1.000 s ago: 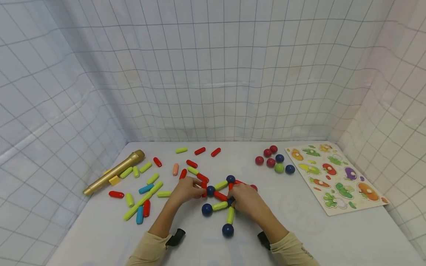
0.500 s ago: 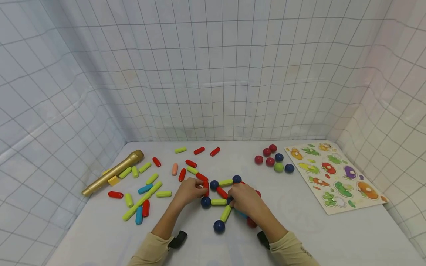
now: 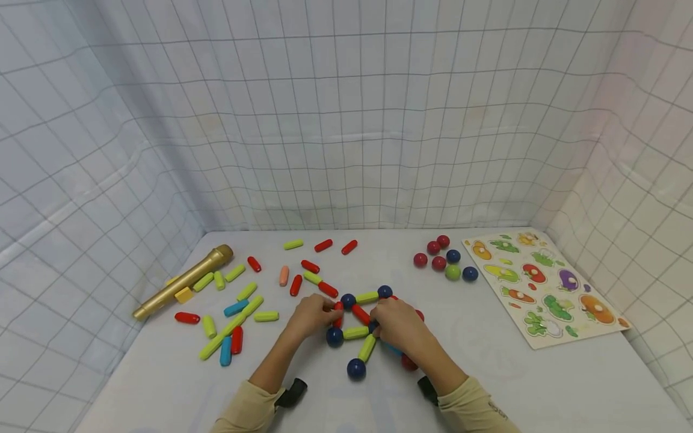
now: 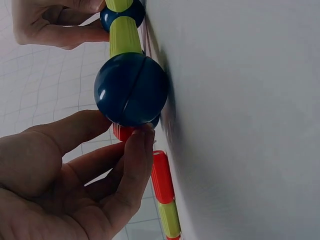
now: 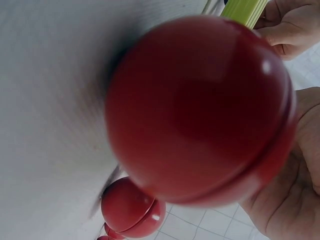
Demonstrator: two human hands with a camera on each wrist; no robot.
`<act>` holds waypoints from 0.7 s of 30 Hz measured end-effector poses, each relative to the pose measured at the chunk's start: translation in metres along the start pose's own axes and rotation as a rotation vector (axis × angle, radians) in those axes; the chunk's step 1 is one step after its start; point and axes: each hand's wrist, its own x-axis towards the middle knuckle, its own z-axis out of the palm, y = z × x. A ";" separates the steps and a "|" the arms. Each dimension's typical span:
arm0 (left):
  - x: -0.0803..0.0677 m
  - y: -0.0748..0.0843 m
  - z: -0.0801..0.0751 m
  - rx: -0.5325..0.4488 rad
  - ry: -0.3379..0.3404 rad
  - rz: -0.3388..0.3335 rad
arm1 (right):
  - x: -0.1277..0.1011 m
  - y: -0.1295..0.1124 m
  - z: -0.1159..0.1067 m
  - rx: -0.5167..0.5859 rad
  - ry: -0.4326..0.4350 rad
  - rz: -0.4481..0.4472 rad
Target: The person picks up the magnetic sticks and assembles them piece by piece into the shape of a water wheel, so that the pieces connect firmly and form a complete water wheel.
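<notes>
My left hand [image 3: 311, 316] pinches a red magnetic rod [image 3: 338, 315] between thumb and fingers. One end of the rod is at a blue ball [image 3: 334, 337], the other close to another blue ball [image 3: 348, 301]. In the left wrist view the near blue ball [image 4: 131, 90] partly hides the red rod [image 4: 122, 132]. My right hand [image 3: 399, 323] grips the blue hub ball [image 3: 373, 326] of a structure of rods and balls. Yellow-green rods [image 3: 355, 332] and a red rod [image 3: 361, 314] run out from it. A red ball [image 5: 200, 110] fills much of the right wrist view, beside my right palm.
Loose red, blue and yellow-green rods [image 3: 266, 316] lie at left, with a gold toy microphone [image 3: 184, 282] and a yellow block [image 3: 184, 294]. Several red, blue and green balls [image 3: 453, 272] sit at back right, beside a vegetable puzzle board [image 3: 533, 335]. Gridded white cloth [image 3: 346, 120] encloses the table.
The structure has turned under my right hand, its front ball shifting left. My left hand has brought the red rod against the left front blue ball, away from the red and yellow-green rod chain.
</notes>
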 end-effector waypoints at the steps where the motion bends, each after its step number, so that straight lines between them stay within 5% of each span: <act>1: 0.000 0.000 0.001 0.009 -0.008 -0.001 | 0.000 0.000 0.000 -0.003 0.000 -0.001; 8: -0.005 0.004 0.002 0.027 -0.081 0.016 | 0.000 -0.001 -0.001 -0.013 -0.004 -0.005; 21: -0.002 0.002 0.003 0.060 -0.091 0.040 | -0.001 -0.002 0.002 0.012 -0.022 -0.045</act>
